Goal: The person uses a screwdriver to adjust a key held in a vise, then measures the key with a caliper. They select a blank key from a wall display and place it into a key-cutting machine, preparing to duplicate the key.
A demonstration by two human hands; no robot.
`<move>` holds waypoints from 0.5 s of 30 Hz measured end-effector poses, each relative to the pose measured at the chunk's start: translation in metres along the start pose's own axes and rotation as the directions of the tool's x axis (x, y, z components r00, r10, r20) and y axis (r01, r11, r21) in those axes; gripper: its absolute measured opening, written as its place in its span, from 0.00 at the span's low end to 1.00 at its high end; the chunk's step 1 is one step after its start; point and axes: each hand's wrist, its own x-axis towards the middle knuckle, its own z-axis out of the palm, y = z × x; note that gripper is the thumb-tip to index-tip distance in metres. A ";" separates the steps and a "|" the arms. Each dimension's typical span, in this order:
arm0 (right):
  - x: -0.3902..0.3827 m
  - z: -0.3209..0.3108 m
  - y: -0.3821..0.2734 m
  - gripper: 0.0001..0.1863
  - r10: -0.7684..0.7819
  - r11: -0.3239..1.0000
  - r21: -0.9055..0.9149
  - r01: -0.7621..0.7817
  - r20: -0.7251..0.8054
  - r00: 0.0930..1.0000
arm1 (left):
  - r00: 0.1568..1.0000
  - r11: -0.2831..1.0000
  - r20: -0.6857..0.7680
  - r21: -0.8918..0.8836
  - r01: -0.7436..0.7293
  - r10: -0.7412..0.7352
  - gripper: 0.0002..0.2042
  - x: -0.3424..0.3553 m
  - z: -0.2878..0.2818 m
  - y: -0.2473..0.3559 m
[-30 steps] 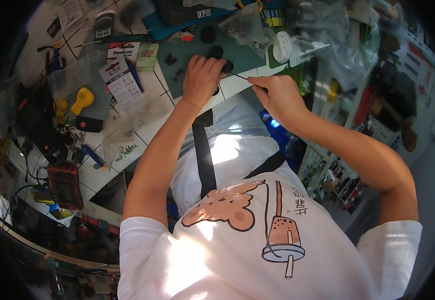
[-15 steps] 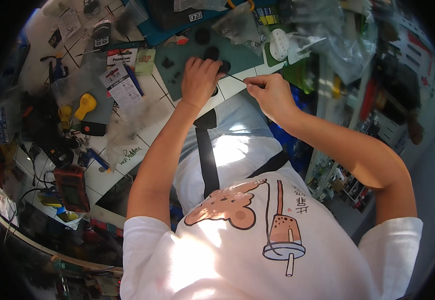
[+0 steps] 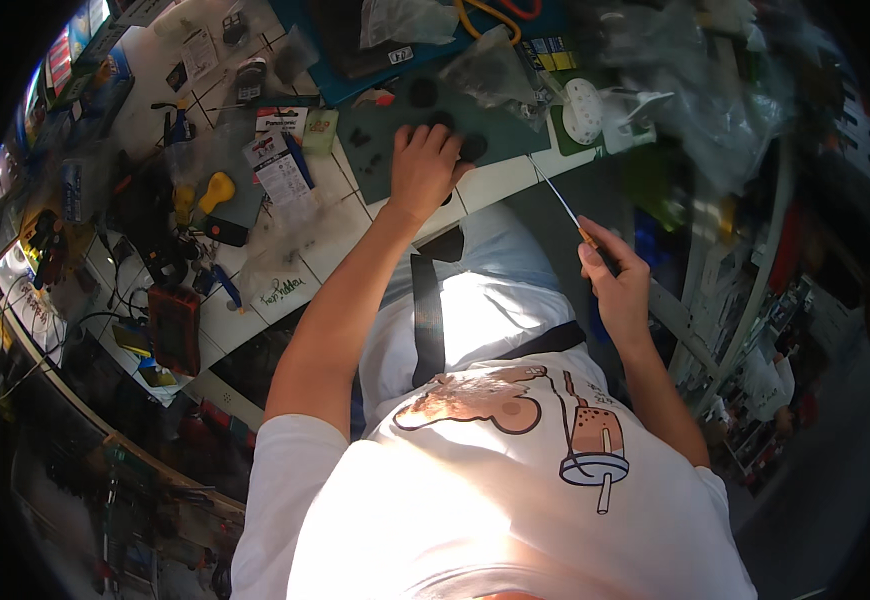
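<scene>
My left hand (image 3: 423, 172) is over the green mat (image 3: 380, 172) near the tiled table's front edge, fingers curled, right beside a black round part (image 3: 471, 148); what they grip is hidden. Another black round piece (image 3: 423, 92) lies above it on the mat, with small black bits (image 3: 359, 137) to the left. Off the table's edge, lower and to the right, my right hand (image 3: 607, 260) is closed on the orange-and-black handle of a thin screwdriver (image 3: 565, 205), its shaft slanting up to the left, toward the mat's edge.
Packaging cards (image 3: 275, 165), a yellow tool (image 3: 215, 192), cables, pliers and an orange-black meter (image 3: 173, 330) crowd the table's left. A white oval device (image 3: 583, 110) and clear bags (image 3: 695, 100) lie at the right. Shelving stands at the far right; my lap is below the edge.
My right hand has pulled back down and rightward with the screwdriver, whose tip has left the black part by my left hand. My left hand stays at the mat. The view has shifted slightly.
</scene>
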 end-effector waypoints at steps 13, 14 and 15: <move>0.096 0.007 0.066 0.20 -0.531 0.830 -0.094 0.549 0.167 0.831 | 0.917 0.929 -0.290 0.166 0.330 -0.274 0.10 -0.087 -0.055 -0.013; 0.104 0.012 0.071 0.20 -0.571 0.784 -0.153 0.601 0.203 0.796 | 0.941 0.936 -0.248 0.210 0.283 -0.229 0.10 -0.096 -0.057 -0.011; 0.117 0.015 0.072 0.21 -0.614 0.720 -0.209 0.661 0.250 0.748 | 0.954 0.944 -0.233 0.226 0.240 -0.187 0.11 -0.101 -0.051 -0.010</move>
